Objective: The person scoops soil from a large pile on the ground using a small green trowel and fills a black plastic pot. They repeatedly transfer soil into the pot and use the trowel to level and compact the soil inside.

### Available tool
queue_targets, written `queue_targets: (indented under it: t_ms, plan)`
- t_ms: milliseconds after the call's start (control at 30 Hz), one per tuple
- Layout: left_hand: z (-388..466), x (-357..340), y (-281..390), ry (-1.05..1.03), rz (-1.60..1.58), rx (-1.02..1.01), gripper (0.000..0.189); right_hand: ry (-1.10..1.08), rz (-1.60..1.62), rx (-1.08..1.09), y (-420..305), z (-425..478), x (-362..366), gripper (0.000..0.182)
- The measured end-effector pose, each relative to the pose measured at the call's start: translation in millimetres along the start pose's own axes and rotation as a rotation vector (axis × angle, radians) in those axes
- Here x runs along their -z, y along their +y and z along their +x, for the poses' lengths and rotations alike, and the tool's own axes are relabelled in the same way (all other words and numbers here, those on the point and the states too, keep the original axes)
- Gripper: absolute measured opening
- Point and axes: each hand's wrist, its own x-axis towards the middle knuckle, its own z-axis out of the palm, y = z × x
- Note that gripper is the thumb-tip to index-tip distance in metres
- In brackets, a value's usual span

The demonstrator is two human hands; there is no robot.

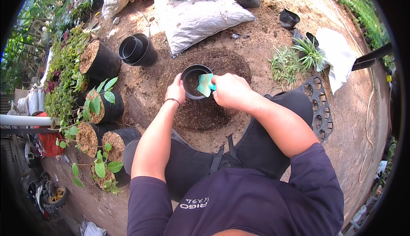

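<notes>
My left hand grips the left rim of a round black plastic plant pot, its thumb at the rim. In my right hand is a green hand trowel, held by its handle. The trowel's blade is over the right side of the pot's opening; dark soil shows inside the pot. A low mound of dark loose soil surrounds the pot on the ground, between my bent legs.
Nested black pots stand at the upper left, beside soil-filled black grow bags, some with leafy plants. A full white sack lies ahead. Right are a spider plant, cut grass, a white cloth or sack and a black plastic tray with round holes.
</notes>
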Motion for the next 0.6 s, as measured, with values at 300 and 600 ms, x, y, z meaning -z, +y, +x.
queue_targets:
  t_ms: [300, 600]
  plan:
    - [3, -2, -4, -0.020, -0.001, -0.066, 0.040, -0.037, -0.180, 0.046, -1, -14, 16, 0.031]
    - [1, -1, 1, -0.023, -0.008, -0.040, 0.039, 0.037, -0.153, 0.044, -9, -22, 20, 0.027]
